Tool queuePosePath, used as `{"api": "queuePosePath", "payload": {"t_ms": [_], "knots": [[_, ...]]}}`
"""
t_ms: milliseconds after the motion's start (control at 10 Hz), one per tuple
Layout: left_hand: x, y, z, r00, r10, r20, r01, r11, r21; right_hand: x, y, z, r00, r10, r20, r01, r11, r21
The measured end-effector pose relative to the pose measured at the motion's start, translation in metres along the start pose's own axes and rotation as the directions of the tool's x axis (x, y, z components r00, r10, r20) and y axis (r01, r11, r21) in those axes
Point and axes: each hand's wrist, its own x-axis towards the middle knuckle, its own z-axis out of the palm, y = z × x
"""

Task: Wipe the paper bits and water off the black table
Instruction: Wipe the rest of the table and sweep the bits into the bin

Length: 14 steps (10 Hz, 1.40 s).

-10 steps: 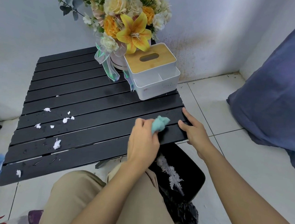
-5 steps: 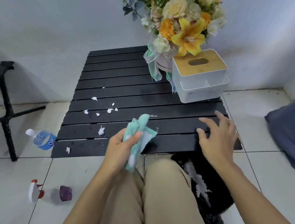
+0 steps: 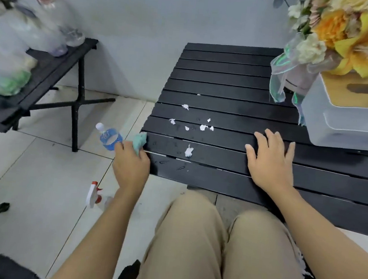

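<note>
Nearest the knees, the left grip is curled round a bunched teal cloth, whose free end pokes out beyond the knuckles at the left edge of the counter. Whether the cloth touches the slats cannot be told. To the right of that grip, well apart from it, the right grip lies flat on the near slats with fingers spread, holding nothing and seemingly bracing the top. Between the two grips, just right of the cloth, water drops bead on the nearest slats, and a little beyond them sits the largest paper bit. Further out from both grips, smaller bits are scattered across the middle slats. Left of the cloth grip a bottle lies on the floor, and a sprayer lies nearer the body. Beyond the right grip stand a tissue box and flowers. The likely trouble is the slatted top. A hard or slanted stroke could push soggy bits into the gaps, or smear them thin instead of lifting them. A sweep back towards the cloth grip's own edge could drop them onto the floor. Water may drip through the gaps too. A long reach outward risks snagging the ribbon under the flowers, and if the flat grip lifts, the light top may shift.
</note>
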Motion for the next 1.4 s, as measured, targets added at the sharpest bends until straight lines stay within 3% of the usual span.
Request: {"api": "queuePosePath", "payload": {"t_ms": [100, 200, 300, 400, 700, 800, 900, 1000, 1100, 1200, 1300, 1400], "knots": [[-0.046, 0.053, 0.018, 0.992, 0.118, 0.046, -0.117, 0.993, -0.016, 0.0, -0.001, 0.003, 1.0, 0.0, -0.02, -0.001, 0.999, -0.035], [-0.074, 0.094, 0.029, 0.927, 0.297, 0.231, -0.27, 0.953, -0.14, 0.001, 0.002, 0.004, 0.999, 0.005, -0.033, -0.006, 1.0, -0.022], [-0.062, 0.102, 0.018, 0.844, 0.261, 0.468, -0.022, 0.889, -0.458, 0.002, 0.002, 0.005, 0.999, -0.001, -0.05, 0.0, 1.0, -0.013], [-0.036, 0.085, -0.005, 0.799, 0.17, 0.577, 0.297, 0.722, -0.625, 0.002, 0.003, 0.004, 0.998, 0.0, -0.069, 0.0, 1.0, -0.004], [0.009, 0.04, -0.024, 0.696, 0.003, 0.718, 0.607, 0.532, -0.59, 0.002, 0.002, 0.005, 0.996, -0.002, -0.087, 0.001, 1.0, -0.006], [0.013, 0.037, -0.021, 0.739, -0.053, 0.672, 0.529, 0.663, -0.529, 0.002, 0.002, 0.005, 0.996, -0.005, -0.09, 0.004, 1.0, -0.008], [0.018, 0.032, -0.01, 0.847, -0.075, 0.527, 0.365, 0.802, -0.473, 0.001, 0.002, 0.005, 0.996, -0.001, -0.088, 0.0, 1.0, -0.01], [0.021, 0.025, -0.004, 0.953, -0.002, 0.303, 0.152, 0.87, -0.469, 0.002, 0.003, 0.004, 0.995, -0.004, -0.097, 0.003, 1.0, -0.007], [0.014, 0.02, -0.005, 0.982, 0.176, 0.07, -0.136, 0.914, -0.382, 0.003, 0.001, 0.004, 0.996, -0.001, -0.091, 0.001, 1.0, -0.004], [0.008, 0.019, -0.008, 0.917, 0.393, 0.067, -0.37, 0.901, -0.227, 0.003, 0.001, 0.005, 0.995, 0.0, -0.096, -0.001, 1.0, -0.005], [0.008, 0.023, -0.009, 0.878, 0.463, 0.123, -0.463, 0.886, -0.031, 0.003, 0.001, 0.004, 0.996, -0.001, -0.091, 0.001, 1.0, -0.005], [0.009, 0.032, -0.008, 0.891, 0.431, 0.141, -0.444, 0.893, 0.079, 0.003, 0.001, 0.004, 0.996, 0.002, -0.088, -0.002, 1.0, -0.004]]}}
